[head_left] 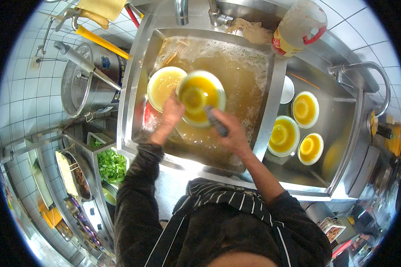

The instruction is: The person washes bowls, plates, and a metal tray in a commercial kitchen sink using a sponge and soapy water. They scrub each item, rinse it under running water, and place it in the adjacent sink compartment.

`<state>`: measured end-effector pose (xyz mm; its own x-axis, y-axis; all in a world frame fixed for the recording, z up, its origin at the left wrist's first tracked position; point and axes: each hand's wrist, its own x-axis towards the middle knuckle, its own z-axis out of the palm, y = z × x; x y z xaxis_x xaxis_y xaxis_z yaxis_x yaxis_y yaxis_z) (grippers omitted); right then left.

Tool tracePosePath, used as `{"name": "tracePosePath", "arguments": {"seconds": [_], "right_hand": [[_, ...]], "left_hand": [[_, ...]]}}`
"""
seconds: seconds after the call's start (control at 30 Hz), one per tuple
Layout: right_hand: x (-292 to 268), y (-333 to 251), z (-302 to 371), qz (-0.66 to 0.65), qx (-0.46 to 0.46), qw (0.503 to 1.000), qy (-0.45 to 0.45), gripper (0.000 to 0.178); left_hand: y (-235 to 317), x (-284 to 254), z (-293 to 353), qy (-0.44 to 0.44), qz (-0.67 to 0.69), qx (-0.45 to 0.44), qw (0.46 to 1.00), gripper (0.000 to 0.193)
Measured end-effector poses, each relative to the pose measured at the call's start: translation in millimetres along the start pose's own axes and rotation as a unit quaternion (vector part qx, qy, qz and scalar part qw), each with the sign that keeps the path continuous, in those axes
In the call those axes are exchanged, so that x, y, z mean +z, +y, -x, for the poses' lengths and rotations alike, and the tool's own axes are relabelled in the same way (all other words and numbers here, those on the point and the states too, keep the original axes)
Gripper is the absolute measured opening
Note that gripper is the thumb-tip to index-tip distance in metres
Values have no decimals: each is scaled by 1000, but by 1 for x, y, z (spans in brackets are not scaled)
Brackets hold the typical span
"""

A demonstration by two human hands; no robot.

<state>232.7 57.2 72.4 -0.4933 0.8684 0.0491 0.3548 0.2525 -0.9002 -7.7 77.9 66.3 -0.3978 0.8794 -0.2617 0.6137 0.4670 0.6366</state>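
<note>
Over the cloudy, foamy water of the left sink basin [275,95], my left hand [170,114] grips the rim of a yellow-lined bowl [211,85]. The bowl is tilted so that its inside faces up, and its far edge is slightly blurred. Closed around a dark grey handle [218,123], my right hand [231,133] is at the bowl's near right rim. What sits at the handle's working end is too blurred to tell. Beside the held bowl, a second pale bowl [165,84] lies in the water. A red thing [150,115] shows partly below it.
Several yellow-lined bowls [305,110] lie in the right basin [329,175], under a curved faucet [378,66]. At the back edge are a crumpled cloth [249,30] and a plastic jug [300,26]. A metal pot [82,84] and green leaves [111,165] are at left.
</note>
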Motion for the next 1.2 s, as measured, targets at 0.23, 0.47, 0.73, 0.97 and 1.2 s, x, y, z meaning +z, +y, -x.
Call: {"name": "tracePosePath", "arguments": {"seconds": [0.23, 0.47, 0.73, 0.97, 1.2], "right_hand": [[56, 72, 46, 379, 27, 892, -245, 68], [115, 46, 5, 184, 114, 934, -283, 55], [79, 39, 14, 305, -143, 914, -225, 59], [102, 34, 6, -1, 148, 973, -177, 47], [82, 44, 16, 399, 39, 852, -337, 47]], "left_hand": [[-32, 77, 48, -146, -99, -22, 984, 50], [-77, 81, 59, -153, 342, -315, 872, 38], [-96, 70, 64, -121, 403, -329, 845, 53], [-74, 97, 73, -9, 464, -312, 829, 39], [-81, 96, 72, -13, 447, -298, 844, 52]]}}
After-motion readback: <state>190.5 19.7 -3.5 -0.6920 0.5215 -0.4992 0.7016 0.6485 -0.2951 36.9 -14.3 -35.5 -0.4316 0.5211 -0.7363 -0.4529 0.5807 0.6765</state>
